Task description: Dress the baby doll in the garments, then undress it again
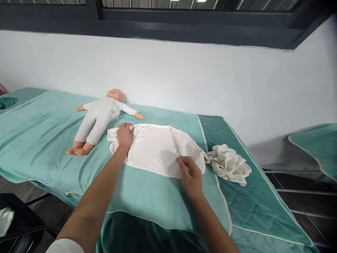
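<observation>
A white baby garment (158,147) lies spread flat on a teal towel (47,126) covering a table. My left hand (124,136) presses down on the garment's left end, fingers together. My right hand (190,175) pinches the garment's near edge toward its right end. A baby doll (98,119) in a light grey suit lies on its back just left of the garment, head toward the wall.
A crumpled patterned cloth (228,163) sits to the right on a darker quilted teal cover (252,203). A white wall runs behind the table. Another teal-covered surface (316,147) stands at far right. Dark floor lies beyond the right edge.
</observation>
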Demonstrator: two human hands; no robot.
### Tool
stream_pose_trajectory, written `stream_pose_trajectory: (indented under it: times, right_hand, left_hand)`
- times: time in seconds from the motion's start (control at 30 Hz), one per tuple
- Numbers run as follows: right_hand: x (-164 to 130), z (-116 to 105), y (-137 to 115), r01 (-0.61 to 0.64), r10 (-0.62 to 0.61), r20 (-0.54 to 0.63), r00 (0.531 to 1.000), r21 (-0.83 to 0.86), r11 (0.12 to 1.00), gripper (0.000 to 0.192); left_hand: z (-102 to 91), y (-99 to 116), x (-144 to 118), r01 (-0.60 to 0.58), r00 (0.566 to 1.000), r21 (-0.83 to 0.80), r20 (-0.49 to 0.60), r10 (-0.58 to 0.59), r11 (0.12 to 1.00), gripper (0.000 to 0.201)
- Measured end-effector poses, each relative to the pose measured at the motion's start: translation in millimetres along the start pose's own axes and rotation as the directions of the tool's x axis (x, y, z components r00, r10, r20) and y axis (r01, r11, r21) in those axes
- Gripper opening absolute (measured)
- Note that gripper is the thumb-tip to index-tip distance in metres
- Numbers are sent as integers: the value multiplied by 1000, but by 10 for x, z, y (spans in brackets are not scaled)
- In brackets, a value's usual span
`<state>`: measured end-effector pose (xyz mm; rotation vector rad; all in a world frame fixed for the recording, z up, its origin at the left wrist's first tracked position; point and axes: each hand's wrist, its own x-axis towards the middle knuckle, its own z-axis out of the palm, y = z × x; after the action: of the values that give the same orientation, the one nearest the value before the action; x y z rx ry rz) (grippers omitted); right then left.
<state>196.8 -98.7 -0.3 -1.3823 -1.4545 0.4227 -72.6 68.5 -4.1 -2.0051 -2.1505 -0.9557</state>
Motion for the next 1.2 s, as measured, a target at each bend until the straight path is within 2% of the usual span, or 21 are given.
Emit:
stream_pose_trajectory:
  times: [0.1,0.17,0.27,0.37,0.43,0.47,0.53,0.57,0.67,0.73,0.8,0.83,0.9,1.0,1.07,1.13,1.2]
  right_hand:
    - [300,-294,314,30,-60,-182,981,-163,986,25]
    - [519,-487,579,-42,-28,-210,977,-324,945,31]
    - [784,-707,855,-161,177,-5,984,-434,886,37]
    - [932,-837,867,-158,325,235,916,-532,832,39]
    - [976,-883,787,-173,383,314,869,-533,828,42]
    - [985,-895,746,-202,395,317,862,-499,843,43]
    - [982,-898,700,-274,378,240,894,-372,887,43]
    - [970,-892,702,-309,365,164,916,-291,906,43]
    - [914,-859,792,-338,319,-142,937,-145,930,41]
    - [877,-838,867,-249,169,-324,931,-227,941,36]
    - [845,-816,893,-87,-73,-389,918,-379,921,28]
    - [826,-797,875,5,-185,-374,909,-434,901,24]
    - [763,-723,770,169,-333,-301,894,-462,871,18]
    - [557,-487,470,356,-429,-121,895,-384,852,15]
    - [354,-267,231,441,-441,81,894,-332,834,14]
    - [148,-52,26,492,-403,303,864,-338,802,18]
    - [-13,106,-98,485,-328,403,854,-392,781,24]
  left_hand:
    - [21,-10,12,6,1000,4,-8,-6,1000,37]
    - [35,-16,19,20,1000,6,-10,-20,1000,35]
    - [46,-24,25,31,1000,14,-3,-31,999,32]
    - [46,-28,30,41,999,20,4,-41,999,28]
    - [45,-28,33,51,999,20,6,-51,999,27]
    - [45,-27,35,57,998,21,9,-57,998,26]
    - [47,-28,38,67,998,25,15,-67,997,26]
    - [49,-29,40,70,997,25,14,-70,997,26]
    - [63,-38,44,63,998,26,1,-63,998,26]
    - [75,-44,46,59,998,31,-4,-59,998,26]
    - [86,-49,48,58,998,33,-11,-58,998,25]
    - [91,-51,47,58,998,32,-15,-57,998,25]
    - [97,-54,45,57,998,28,-21,-56,998,24]
    - [100,-55,39,55,998,17,-29,-55,998,23]
    - [100,-56,37,54,998,2,-38,-54,999,23]
    - [97,-57,35,58,997,-19,-48,-59,998,23]
    - [87,-60,32,63,996,-55,-58,-66,997,24]
